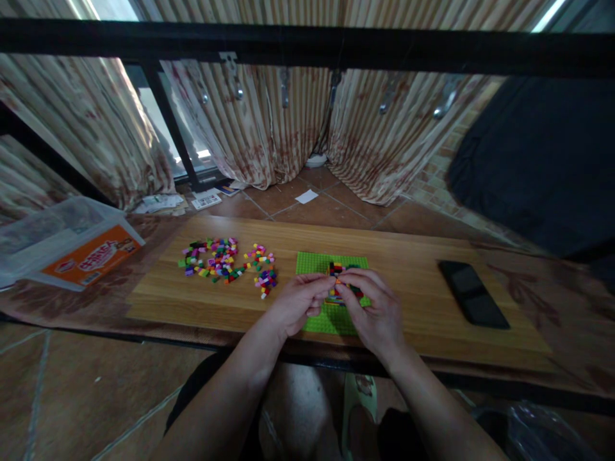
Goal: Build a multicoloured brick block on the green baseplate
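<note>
A light green studded baseplate (pixel 328 323) lies on the wooden board in front of me. On it stands a small build of multicoloured toy bricks (pixel 338 267), partly covered by my fingers. My left hand (pixel 302 299) is closed in a pinch, its fingertips meeting those of my other hand over the build. Between the fingertips shows a small orange brick (pixel 338 281). My right hand (pixel 377 307) is also closed, thumb and index finger at the same brick. Whether that brick touches the build below cannot be made out.
Loose coloured bricks (pixel 221 259) are spread over the left half of the wooden board (pixel 403 269). A black phone (pixel 473 294) lies at the right. A clear plastic box with an orange label (pixel 93 257) stands at the far left. A dark metal bar (pixel 307 43) crosses above the curtains.
</note>
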Tool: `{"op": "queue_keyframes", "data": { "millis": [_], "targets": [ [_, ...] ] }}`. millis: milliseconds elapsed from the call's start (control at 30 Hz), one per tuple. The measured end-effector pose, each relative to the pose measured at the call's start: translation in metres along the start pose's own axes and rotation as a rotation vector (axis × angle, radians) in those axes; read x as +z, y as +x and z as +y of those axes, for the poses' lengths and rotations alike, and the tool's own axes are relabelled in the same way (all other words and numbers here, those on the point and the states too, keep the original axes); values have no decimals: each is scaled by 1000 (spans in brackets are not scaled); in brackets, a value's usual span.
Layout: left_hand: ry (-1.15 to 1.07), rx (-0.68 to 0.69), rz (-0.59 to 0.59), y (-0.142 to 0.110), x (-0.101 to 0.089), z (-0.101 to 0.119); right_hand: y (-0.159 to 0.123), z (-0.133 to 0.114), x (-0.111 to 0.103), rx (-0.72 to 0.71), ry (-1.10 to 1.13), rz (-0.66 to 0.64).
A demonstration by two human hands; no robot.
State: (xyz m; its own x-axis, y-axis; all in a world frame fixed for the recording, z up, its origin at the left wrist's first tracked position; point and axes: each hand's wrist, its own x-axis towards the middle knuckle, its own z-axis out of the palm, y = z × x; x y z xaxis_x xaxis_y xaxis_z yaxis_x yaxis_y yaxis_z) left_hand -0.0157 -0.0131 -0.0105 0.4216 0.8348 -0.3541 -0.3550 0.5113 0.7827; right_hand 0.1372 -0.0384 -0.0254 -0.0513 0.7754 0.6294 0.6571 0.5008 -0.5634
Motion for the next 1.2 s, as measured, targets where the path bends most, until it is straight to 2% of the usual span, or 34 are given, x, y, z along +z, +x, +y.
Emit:
{"op": "queue_keyframes", "data": {
  "millis": [133, 233, 333, 533, 900, 1067, 1200],
  "targets": [
    [131, 80, 106, 3, -2, -3, 4, 8, -1, 57, 28, 2],
    [337, 230, 263, 10, -6, -7, 7, 15, -2, 98, 20, 14],
    [511, 365, 333, 18, -11, -13, 8, 19, 0, 101, 14, -8],
    [674, 415, 351, 26, -15, -21, 6, 21, 7, 26, -77, -46],
    [769, 451, 315, 25, -14, -21, 4, 25, 9, -115, -301, -80],
    [780, 445, 325, 25, -15, -22, 3, 22, 10, -99, -299, -69],
    [775, 449, 322, 26, -15, -23, 6, 19, 5, 3, -188, -14]
  ]
}}
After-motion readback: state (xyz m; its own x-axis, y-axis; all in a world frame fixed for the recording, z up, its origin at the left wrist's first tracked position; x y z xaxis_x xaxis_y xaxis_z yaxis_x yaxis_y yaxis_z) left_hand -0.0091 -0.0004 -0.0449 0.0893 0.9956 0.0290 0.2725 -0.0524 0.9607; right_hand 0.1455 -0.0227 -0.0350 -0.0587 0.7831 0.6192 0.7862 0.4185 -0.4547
